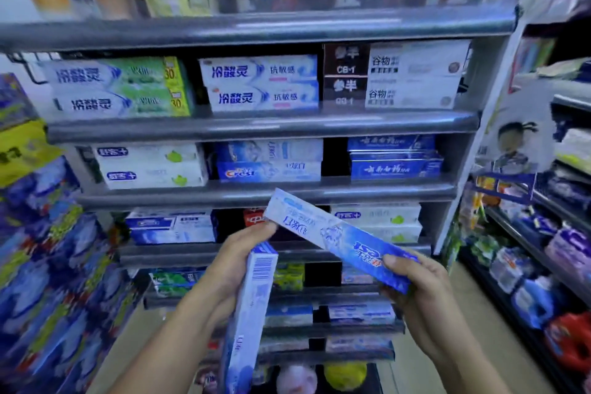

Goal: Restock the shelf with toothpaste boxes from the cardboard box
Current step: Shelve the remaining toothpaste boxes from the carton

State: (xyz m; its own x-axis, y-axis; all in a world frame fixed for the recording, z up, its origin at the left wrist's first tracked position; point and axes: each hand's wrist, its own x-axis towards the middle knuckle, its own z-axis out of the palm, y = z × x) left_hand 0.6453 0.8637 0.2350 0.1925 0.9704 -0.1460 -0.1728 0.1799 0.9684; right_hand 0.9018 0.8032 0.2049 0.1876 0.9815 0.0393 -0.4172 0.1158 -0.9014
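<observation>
My right hand (419, 294) grips one end of a blue and white Crest toothpaste box (332, 233) that slants up to the left in front of the shelf unit (265, 193). My left hand (230, 269) holds a second blue and white toothpaste box (249, 317) almost upright, barcode end up, and its fingertips touch the far end of the slanted box. Matching Crest boxes (268, 161) lie stacked in the middle of the third shelf, above the hands. The cardboard box is not in view.
Grey shelves carry stacks of other toothpaste boxes (259, 83) in several rows. A dark gap (230, 224) shows in the shelf row just behind the hands. Blue and yellow packs (48, 249) crowd the left side. A second rack with bottles (537, 265) stands at the right.
</observation>
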